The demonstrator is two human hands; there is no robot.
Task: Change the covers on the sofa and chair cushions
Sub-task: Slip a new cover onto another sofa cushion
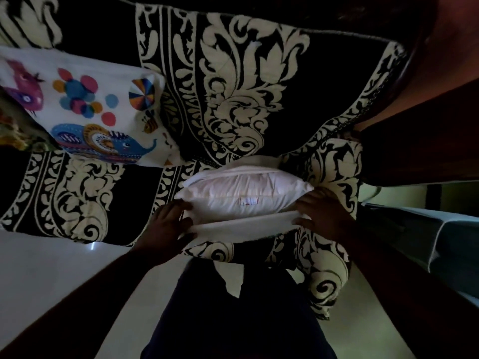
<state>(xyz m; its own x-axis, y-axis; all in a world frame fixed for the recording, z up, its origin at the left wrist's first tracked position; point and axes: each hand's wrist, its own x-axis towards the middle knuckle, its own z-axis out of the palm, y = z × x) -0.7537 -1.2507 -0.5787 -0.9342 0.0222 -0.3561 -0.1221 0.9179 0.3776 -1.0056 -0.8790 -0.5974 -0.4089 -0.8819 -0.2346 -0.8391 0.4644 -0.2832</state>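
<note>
A white cushion insert (243, 193) lies at the sofa's front edge, showing through the open mouth of a black-and-cream patterned cover (329, 172). The cover's pale lower hem (243, 226) stretches between my two hands. My left hand (168, 226) grips the hem at its left end, fingers curled over it. My right hand (324, 213) grips the hem's right end beside the insert's corner. The cover's outer fabric hangs down over the sofa edge below the hands.
A white cushion printed with a blue elephant and coloured circles (85, 104) lies on the sofa at the left. The sofa wears a black-and-cream floral throw (233, 86). A wooden armrest (427, 125) stands at the right. A pale floor (46, 268) lies below.
</note>
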